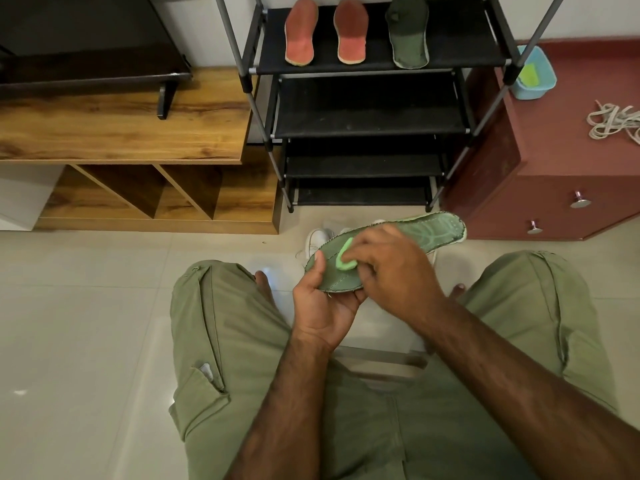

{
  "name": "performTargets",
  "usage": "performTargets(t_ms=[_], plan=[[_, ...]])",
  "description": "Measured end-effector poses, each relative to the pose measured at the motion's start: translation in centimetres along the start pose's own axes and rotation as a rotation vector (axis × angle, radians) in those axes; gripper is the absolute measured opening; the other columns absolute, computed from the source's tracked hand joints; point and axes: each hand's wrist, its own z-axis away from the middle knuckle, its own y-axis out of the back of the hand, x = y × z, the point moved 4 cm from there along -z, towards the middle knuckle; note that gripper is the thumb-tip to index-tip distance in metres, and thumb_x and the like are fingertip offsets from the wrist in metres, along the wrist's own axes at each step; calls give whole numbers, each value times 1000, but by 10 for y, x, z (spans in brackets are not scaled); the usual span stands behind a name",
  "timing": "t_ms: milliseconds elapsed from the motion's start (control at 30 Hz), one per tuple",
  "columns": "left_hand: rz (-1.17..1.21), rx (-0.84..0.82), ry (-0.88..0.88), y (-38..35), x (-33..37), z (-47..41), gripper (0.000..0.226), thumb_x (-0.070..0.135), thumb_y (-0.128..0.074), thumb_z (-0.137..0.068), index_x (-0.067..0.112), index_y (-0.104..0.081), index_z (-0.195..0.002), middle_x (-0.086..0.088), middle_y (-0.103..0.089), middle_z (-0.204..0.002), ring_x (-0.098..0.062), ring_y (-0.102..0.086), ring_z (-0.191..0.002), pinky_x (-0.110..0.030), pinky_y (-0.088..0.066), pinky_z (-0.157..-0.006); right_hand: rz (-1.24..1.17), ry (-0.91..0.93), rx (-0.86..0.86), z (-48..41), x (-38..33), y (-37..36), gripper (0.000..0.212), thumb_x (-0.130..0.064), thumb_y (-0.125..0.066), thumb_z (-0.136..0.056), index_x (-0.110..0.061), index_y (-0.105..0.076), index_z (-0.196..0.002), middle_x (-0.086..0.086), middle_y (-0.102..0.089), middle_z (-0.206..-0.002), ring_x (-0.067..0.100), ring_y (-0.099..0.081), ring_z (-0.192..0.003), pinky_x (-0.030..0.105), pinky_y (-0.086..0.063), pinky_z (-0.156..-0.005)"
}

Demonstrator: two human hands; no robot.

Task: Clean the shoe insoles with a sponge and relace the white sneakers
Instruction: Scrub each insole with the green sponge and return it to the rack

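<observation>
Left hand: the left hand [322,299] comes in palm up from the lower centre, forearm angled up between the knees, fingers cupped under the near end of the green insole [440,230] and thumb lying along its edge, so it holds it firmly.
Right hand: the right hand [394,268] crosses in from the lower right, knuckles up, fingers curled down over the sponge [344,259] and pressing it onto the insole's top face.
Sponge: bright green, bent into a curve under the fingertips, only its left edge peeking out.
Green insole: held in the air above the floor [69,306], slanting up to the right, its far end free.
White sneakers: the white sneakers [317,239] sit on the floor right behind the held insole, mostly hidden by it.
Rack: the black rack [467,36] carries two red insoles [301,32] side by side on its top shelf, with a second green insole [408,36] to their right.
Cabinet: the reddish cabinet [554,168] on the right bears a blue tub [535,74] and, nearer us, a loose heap of laces [613,124].
</observation>
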Motion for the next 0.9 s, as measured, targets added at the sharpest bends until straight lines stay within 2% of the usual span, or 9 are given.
performTargets(t_ms=[67, 200, 300, 367, 467, 533, 667, 833, 900], plan=[[6, 6, 1, 1, 0, -1, 54, 41, -42, -103, 5, -57, -141, -22, -63, -134, -36, -64, -117, -53, -48, -102, 8, 43, -31, -1, 3, 3, 26, -10, -70, -84, -29, -81, -99, -11, -69, -99, 20, -56, -95, 42, -49, -80], [-3, -9, -10, 0, -3, -3, 55, 42, -37, -108, 4, -56, -142, -26, -58, -142, -42, -58, -126, -59, -46, -106, 68, -173, 65, -13, 18, 10, 24, -11, -70, -87, -30, -81, -97, -8, -71, -100, 20, -54, -94, 45, -50, -83], [22, -15, -3, 2, -2, -1, 53, 43, -37, -106, 7, -68, -129, -22, -65, -131, -36, -65, -115, -51, -53, -97, -2, -2, -2, -4, 1, 2, 25, -8, -70, -85, -26, -81, -98, -9, -68, -97, 20, -54, -93, 40, -49, -79], [24, -9, -2, 3, -1, -2, 53, 43, -37, -106, 7, -70, -127, -22, -66, -129, -35, -66, -113, -52, -50, -99, -12, 77, -41, 1, -2, 2, 27, -8, -70, -84, -29, -81, -98, -12, -68, -98, 19, -54, -93, 38, -47, -78], [-25, -4, -15, 2, -3, -5, 56, 44, -37, -107, 4, -59, -140, -27, -58, -141, -42, -58, -124, -59, -44, -107, 44, -86, 54, -9, 16, 8, 26, -12, -71, -87, -34, -81, -97, -12, -70, -99, 18, -53, -93, 42, -48, -81], [-29, -15, -16, 2, -5, -5, 56, 44, -36, -108, 5, -59, -139, -26, -58, -141, -42, -58, -124, -59, -46, -105, 53, -168, 103, -10, 18, 9, 25, -11, -71, -87, -33, -81, -96, -11, -70, -98, 19, -53, -92, 42, -48, -80], [0, -26, 11, 1, -2, -2, 52, 44, -39, -105, 8, -68, -128, -20, -66, -129, -33, -66, -114, -48, -56, -92, 5, 50, -7, 1, -3, 0, 26, -11, -70, -84, -29, -81, -99, -12, -68, -97, 20, -53, -94, 39, -46, -79], [-42, -23, 3, 0, -5, -4, 53, 43, -37, -107, 7, -61, -137, -24, -62, -136, -40, -62, -120, -57, -49, -102, 58, -178, 86, -13, 17, 10, 27, -12, -70, -87, -34, -81, -96, -11, -71, -97, 20, -53, -93, 42, -48, -82], [-30, -25, 5, 0, -4, -3, 52, 43, -38, -107, 7, -62, -136, -22, -64, -133, -37, -64, -117, -54, -52, -98, 50, -110, 60, -11, 9, 6, 25, -11, -71, -86, -31, -81, -97, -10, -70, -97, 20, -53, -92, 42, -49, -80]])
